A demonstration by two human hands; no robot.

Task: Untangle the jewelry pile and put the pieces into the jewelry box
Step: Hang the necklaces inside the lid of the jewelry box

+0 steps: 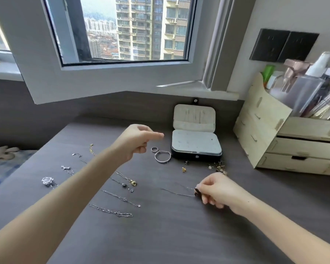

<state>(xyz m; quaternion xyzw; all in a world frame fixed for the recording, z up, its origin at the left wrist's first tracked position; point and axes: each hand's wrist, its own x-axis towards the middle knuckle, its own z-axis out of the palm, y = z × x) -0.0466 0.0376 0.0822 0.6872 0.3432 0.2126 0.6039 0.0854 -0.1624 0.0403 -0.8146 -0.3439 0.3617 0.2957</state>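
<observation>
At the 4 o'clock side of the tabletop, my right hand has its fingertips pressed together on the end of a thin chain, which trails flat toward 9 o'clock and nearly vanishes against the dark surface. The left hand hangs above the tabletop with its forefinger out toward the jewelry box and the other fingers curled; I cannot tell whether anything is held underneath. The box stands open at 1 o'clock, with a bangle and a ring just beside its left front corner. My worry is the loose earrings near the right knuckles: lifting carelessly could sweep them away or catch the chain on them, and a slack chain may kink again. The separated necklaces lie at 9 o'clock, partly covered by my left forearm. The dark speck at my right fingertips could be a pendant or a nail. A pale panel hides the box's compartments.
</observation>
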